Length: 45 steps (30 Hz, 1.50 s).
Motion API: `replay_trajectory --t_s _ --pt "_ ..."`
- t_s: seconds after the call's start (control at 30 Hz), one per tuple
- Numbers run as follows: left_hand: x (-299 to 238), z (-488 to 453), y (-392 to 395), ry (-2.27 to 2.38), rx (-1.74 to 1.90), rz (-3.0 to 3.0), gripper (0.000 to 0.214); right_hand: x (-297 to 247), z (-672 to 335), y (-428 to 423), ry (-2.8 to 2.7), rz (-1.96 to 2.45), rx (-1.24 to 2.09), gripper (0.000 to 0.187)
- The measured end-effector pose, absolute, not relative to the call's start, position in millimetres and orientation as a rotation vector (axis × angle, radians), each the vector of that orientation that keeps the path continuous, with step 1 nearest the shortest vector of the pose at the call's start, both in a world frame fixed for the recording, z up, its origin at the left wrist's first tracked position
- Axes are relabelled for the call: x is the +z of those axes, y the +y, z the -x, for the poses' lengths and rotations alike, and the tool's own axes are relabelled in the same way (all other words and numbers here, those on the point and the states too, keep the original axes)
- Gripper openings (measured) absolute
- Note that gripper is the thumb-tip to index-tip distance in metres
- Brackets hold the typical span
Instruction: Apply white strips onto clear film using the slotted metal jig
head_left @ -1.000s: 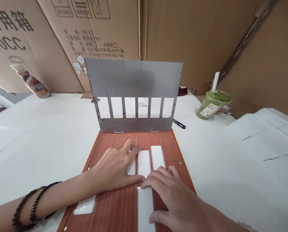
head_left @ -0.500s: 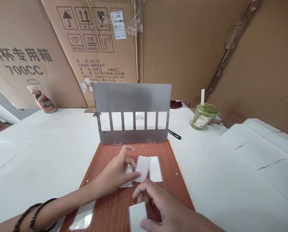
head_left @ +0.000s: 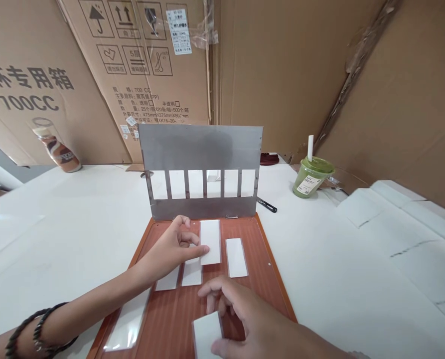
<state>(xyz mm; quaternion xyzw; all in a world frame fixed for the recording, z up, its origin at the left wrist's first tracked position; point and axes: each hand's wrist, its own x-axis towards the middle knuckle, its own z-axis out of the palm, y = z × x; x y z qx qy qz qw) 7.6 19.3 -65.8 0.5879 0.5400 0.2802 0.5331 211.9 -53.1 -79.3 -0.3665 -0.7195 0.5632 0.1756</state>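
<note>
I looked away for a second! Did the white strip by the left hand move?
Yes. The left hand moved the white strip up toward the metal plate, past its neighbour strip.

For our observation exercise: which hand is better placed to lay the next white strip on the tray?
Left: the left hand pinches a strip over the tray beside the laid ones; the right hand only holds the stack.
</note>
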Motion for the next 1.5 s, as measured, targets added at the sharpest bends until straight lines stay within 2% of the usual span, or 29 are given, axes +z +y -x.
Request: replay_trajectory --t_s 0.33,0.57,0.67,0.73,0.87,1.0,1.17,1.3,1.47,1.5 --pt "-53 -7 19 1.320 0.720 -1.415 0.051 -61 -227 -44 -1.977 1.139 1.522 0.048" --pt "-53 -8 12 1.326 0.674 -1.409 0.051 -60 -271 4 -1.779 1.451 0.908 0.037" --pt "-56 -9 7 1.283 0.682 -1.398 0.053 -63 -261 -2 -1.805 1.381 0.756 0.029" --pt "-58 -11 1 1.243 0.653 -1.382 0.053 -63 -247 -14 -1.814 1.270 0.884 0.026" --pt "-60 -17 -14 1.178 0.572 -1.386 0.051 -64 -225 -33 -1.676 1.179 1.377 0.022" --pt "-56 -21 -22 1.121 0.496 -1.397 0.043 -71 -216 -36 -1.491 1.045 1.736 0.023" --pt "-54 -21 -14 1.144 0.521 -1.495 0.033 -78 -215 -34 -1.480 0.987 1.784 0.027" --pt "-55 -19 -10 1.147 0.456 -1.538 0.037 -81 -231 -17 -1.669 1.108 1.451 0.029" --pt "-50 -17 -10 1.098 0.371 -1.315 0.038 -99 -281 43 -1.701 1.737 0.382 0.029" --pt "-48 -17 -9 1.100 0.365 -1.277 0.037 -104 -291 56 -1.707 1.798 0.311 0.026"
